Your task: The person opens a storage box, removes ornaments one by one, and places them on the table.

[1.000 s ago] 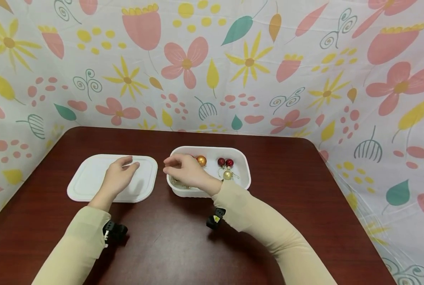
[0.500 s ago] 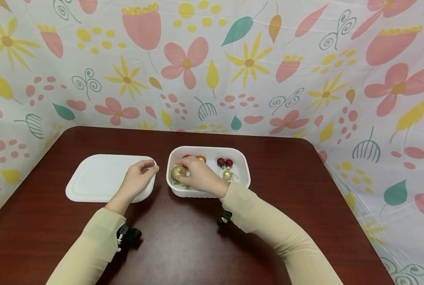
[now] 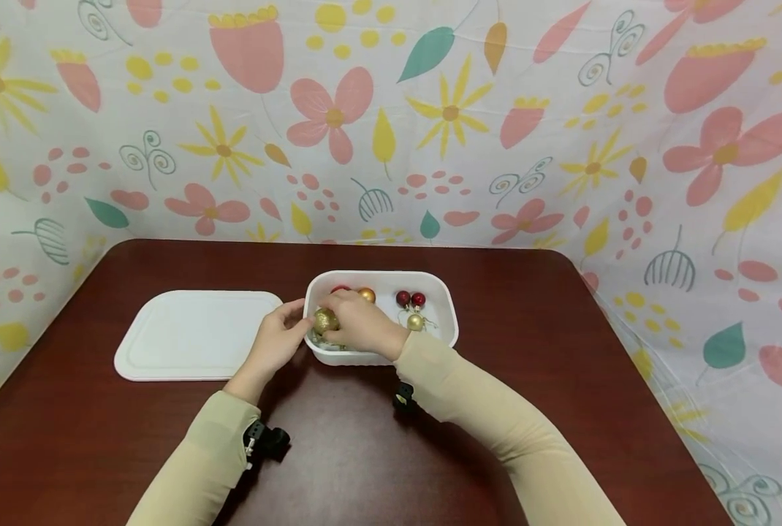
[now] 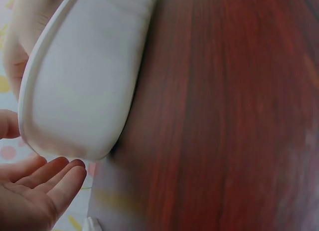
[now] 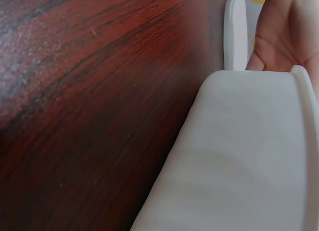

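Note:
A white plastic box (image 3: 446, 314) stands on the table with small Christmas ornaments inside. My right hand (image 3: 365, 325) reaches into its left part, thumb and fingers round a gold glitter bauble (image 3: 326, 320). At the box's left end is my left hand (image 3: 275, 340), its thumb at the rim and its other fingers along the outside of the end wall. The left wrist view shows the left fingers (image 4: 65, 178) right at the box's end wall. The right fingertips are hidden behind the box wall in the right wrist view.
An orange-gold bauble (image 3: 367, 294) and a partly hidden red bauble (image 3: 340, 288) lie at the box's back. Two dark red balls (image 3: 403, 299) and a small gold ball (image 3: 415, 322) sit to the right. A white lid (image 3: 187, 336) lies left on the brown table (image 3: 338, 438).
My left hand has moved right from over the lid to the box's left end. My right hand has gone down into the box and taken hold of the gold glitter bauble.

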Tool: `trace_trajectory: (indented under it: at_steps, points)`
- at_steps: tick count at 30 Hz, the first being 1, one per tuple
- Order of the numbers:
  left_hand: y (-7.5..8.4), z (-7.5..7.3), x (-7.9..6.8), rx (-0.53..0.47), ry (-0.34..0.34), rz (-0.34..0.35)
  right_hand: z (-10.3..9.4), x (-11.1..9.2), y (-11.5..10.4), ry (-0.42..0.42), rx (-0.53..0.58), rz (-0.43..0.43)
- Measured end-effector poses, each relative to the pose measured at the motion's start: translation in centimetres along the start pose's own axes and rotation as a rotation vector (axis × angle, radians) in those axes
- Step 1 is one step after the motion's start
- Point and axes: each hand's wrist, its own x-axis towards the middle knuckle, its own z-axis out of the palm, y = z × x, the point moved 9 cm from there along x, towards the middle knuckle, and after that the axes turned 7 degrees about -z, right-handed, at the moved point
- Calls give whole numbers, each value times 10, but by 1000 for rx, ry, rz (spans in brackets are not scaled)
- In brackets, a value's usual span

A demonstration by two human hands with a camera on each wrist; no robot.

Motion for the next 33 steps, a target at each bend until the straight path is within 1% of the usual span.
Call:
trace_trajectory:
  at_steps: [5,8,12,16,20,25,33]
  points:
    - [-5,1,0,-67,10,-18,5,4,-1,-36,-9,18]
    - [-9,1,0,-83,13,-27,6,4,-1,-43,5,22]
    - [-15,1,-2,-100,15,-45,12,4,-1,-77,30,25]
    - [-17,2,-5,-109,16,-55,17,3,0,-99,39,28]
    - [-18,2,-7,-129,7,-71,14,0,3,-80,53,40]
    - [-20,5,-6,-152,-9,-83,7,-7,10,-48,85,80]
    - [-22,6,-1,-130,-17,-89,-4,-21,24,18,167,137]
